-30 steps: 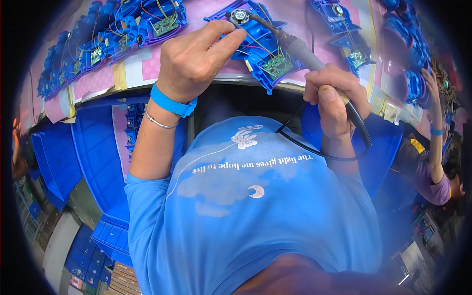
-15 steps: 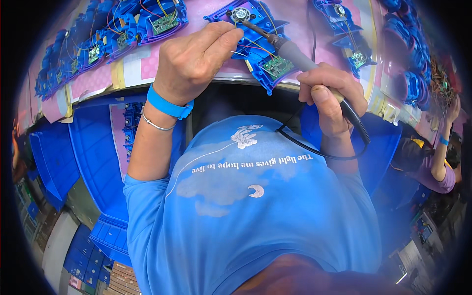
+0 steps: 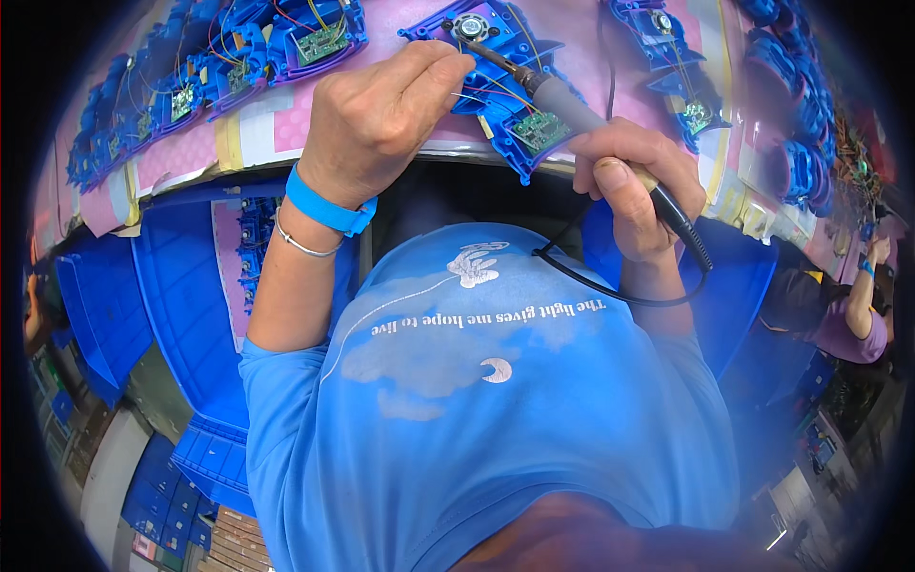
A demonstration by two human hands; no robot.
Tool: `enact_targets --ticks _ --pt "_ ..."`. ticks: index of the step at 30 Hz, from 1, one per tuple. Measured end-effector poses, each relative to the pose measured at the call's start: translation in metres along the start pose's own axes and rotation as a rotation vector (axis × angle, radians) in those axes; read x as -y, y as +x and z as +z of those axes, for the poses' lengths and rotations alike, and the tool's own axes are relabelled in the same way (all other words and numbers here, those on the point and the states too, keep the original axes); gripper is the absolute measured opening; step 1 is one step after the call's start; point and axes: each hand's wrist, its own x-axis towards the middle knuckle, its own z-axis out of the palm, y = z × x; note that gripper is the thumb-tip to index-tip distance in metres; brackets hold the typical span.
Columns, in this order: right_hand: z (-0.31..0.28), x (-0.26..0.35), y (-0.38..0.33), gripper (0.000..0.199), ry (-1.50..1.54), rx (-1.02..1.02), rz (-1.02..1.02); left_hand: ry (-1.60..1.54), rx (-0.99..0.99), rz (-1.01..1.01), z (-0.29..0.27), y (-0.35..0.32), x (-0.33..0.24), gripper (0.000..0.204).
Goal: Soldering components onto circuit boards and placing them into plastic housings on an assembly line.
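Blue plastic housing is laid on the pink-covered table just beyond the hands, its speaker and circuit board turned upward, presumably so that both can be reached. A soldering iron is held in the right hand — thumb and fingers are closed round the handle, apparently so that skin is spared the metal end — and is aimed at the speaker's edge; whether contact is made cannot be told. The left hand is pinched narrow beside the speaker; anything gripped there is hidden.
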Motion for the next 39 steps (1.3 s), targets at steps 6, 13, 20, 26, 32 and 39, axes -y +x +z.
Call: enact_targets --ticks 6,13,20,26,32,39 --pt "-0.001 0.0 -0.002 0.028 0.013 -0.005 -0.019 -0.007 0.006 -0.003 0.0 0.001 0.0 0.023" --pt "-0.002 -0.001 -0.004 0.017 0.052 -0.081 -0.057 0.029 -0.077 0.096 0.005 0.003 0.007 0.019" --pt "-0.002 -0.001 -0.004 0.017 0.065 -0.083 -0.04 -0.004 0.007 0.002 -0.002 0.001 -0.001 0.023" --pt "-0.002 -0.002 -0.005 0.017 0.087 -0.1 -0.047 -0.027 -0.059 0.048 0.004 0.001 0.006 0.023" --pt "-0.003 0.003 -0.006 0.016 0.09 -0.135 -0.049 -0.243 -0.137 -0.153 -0.014 0.002 -0.018 0.024" --pt "0.007 0.008 0.003 0.019 -0.111 -0.005 -0.279 -0.874 0.024 -0.363 -0.024 -0.002 -0.064 0.007"
